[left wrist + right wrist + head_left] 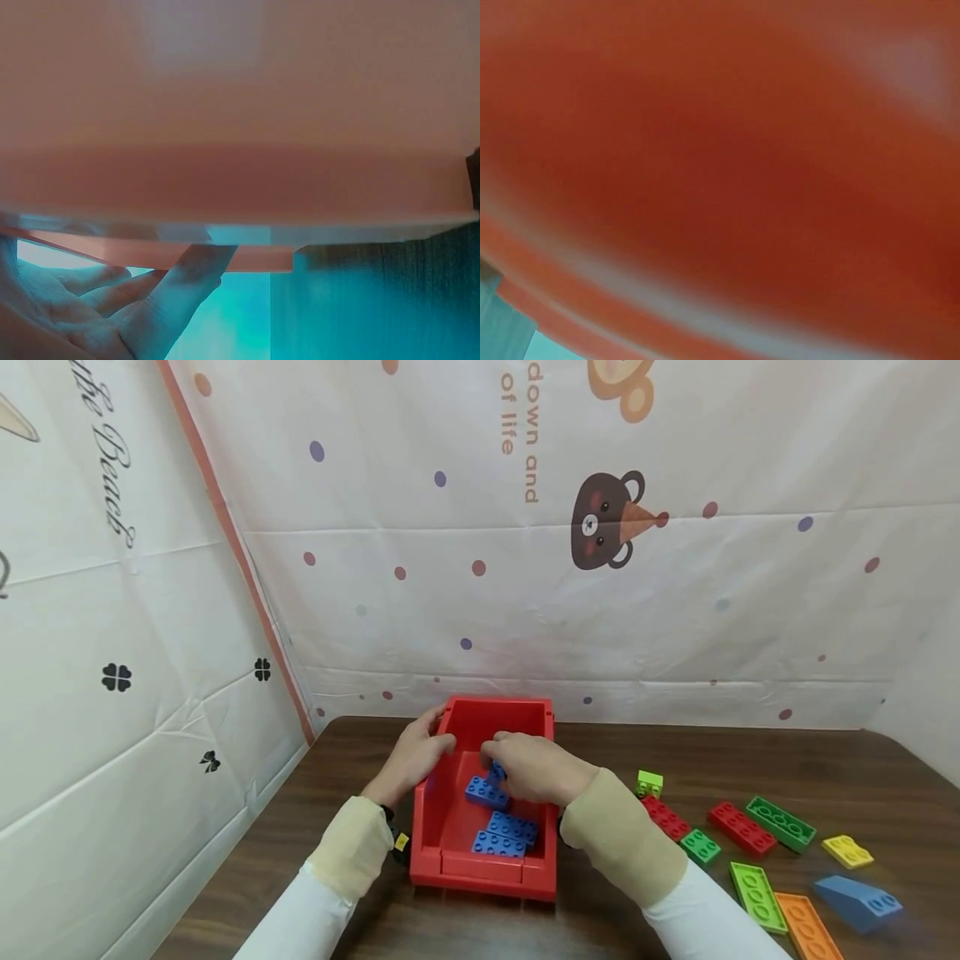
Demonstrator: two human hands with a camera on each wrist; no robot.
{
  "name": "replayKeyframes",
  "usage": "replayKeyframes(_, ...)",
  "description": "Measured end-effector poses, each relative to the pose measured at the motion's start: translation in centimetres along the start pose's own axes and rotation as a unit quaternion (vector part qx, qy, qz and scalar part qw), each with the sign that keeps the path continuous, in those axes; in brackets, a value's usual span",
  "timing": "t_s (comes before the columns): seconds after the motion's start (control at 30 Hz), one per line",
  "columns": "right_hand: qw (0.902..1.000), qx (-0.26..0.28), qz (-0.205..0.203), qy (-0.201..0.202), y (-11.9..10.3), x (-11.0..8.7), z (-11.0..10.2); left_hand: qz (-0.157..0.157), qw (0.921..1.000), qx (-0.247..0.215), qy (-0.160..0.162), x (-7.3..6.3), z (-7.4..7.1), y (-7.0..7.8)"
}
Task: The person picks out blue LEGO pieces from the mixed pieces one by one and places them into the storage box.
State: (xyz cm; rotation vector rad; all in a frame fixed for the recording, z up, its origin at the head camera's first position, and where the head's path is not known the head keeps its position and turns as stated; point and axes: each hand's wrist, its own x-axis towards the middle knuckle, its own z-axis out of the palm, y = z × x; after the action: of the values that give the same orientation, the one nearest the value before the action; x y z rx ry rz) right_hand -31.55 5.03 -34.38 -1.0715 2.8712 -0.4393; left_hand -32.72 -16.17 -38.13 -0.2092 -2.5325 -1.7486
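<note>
A red open-topped bin [483, 875] stands on the table in the head view. My left hand [415, 755] grips its left wall, thumb over the rim and fingers along the outside. Inside the bin, my right hand [538, 767] pinches a small blue brick [496, 772], partly covered by the fingers. Right below it lies another blue brick [483, 793] on the bin floor. Two more blue bricks [501, 845] sit side by side near the front wall. The bin's wall [240, 180] fills most of the left wrist view, and a blurred red surface [720, 172] fills the right wrist view.
On the right of the dark wooden table [600, 893] lie loose bricks: red [741, 828], dark green [780, 823], lime [757, 896], orange [807, 927], yellow [847, 852] and a sloped blue one [858, 902]. A patterned white sheet [480, 610] hangs behind the table.
</note>
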Motion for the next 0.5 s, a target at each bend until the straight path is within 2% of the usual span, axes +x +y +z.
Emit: replayKeyframes(0.5,0.9991,-0.036,-0.007,-0.020,-0.18,0.07,0.09,0.003,1.0000,0.003,-0.001,0.04,-0.08,0.10)
